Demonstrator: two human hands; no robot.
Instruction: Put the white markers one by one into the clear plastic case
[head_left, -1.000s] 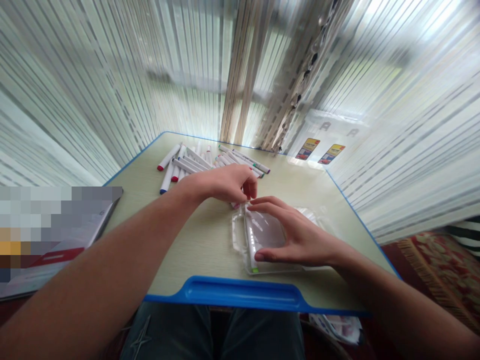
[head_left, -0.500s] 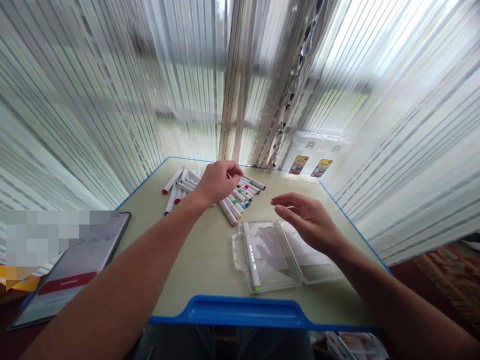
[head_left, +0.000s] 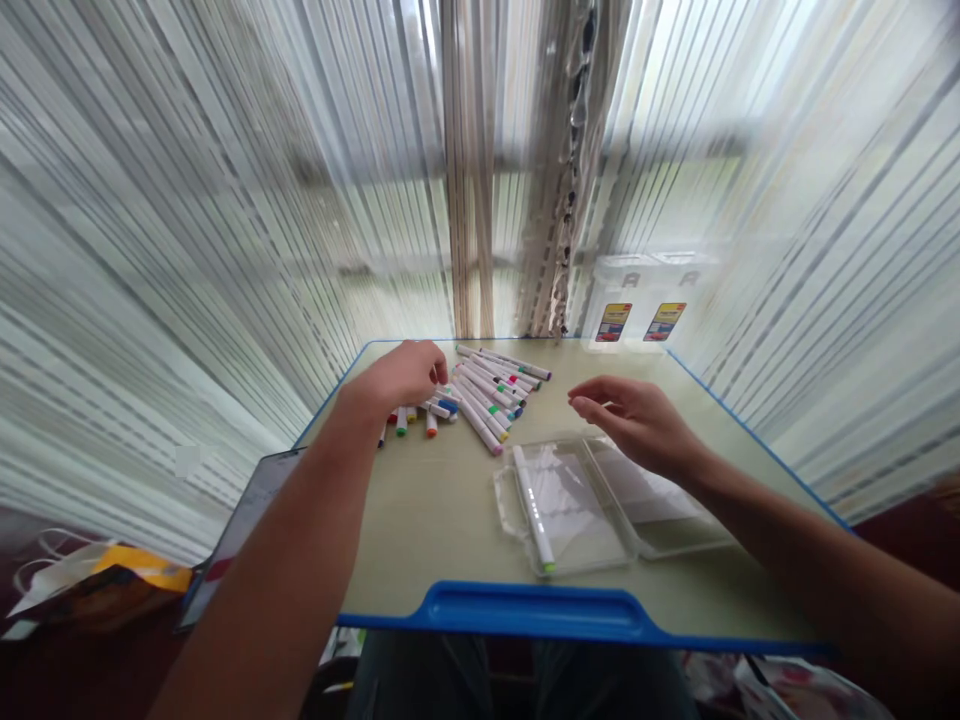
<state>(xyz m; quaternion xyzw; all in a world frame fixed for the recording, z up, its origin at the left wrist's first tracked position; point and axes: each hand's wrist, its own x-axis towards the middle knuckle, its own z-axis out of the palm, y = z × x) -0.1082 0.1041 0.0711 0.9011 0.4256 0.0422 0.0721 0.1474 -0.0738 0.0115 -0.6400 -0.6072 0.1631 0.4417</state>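
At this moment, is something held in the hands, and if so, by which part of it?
The right hand shows nothing held. For the left hand, it cannot be told: it is curled over the markers, hiding any hold.

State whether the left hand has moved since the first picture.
Yes: judged against the clear case, the left hand has moved left and farther away, from its edge to the loose markers.

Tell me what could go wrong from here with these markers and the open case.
The left hand is at the overlapping loose markers and might set some rolling across the table. The single marker in the clear case has open space beside it and could roll if jolted. The right hand hangs near that case and might bump it.
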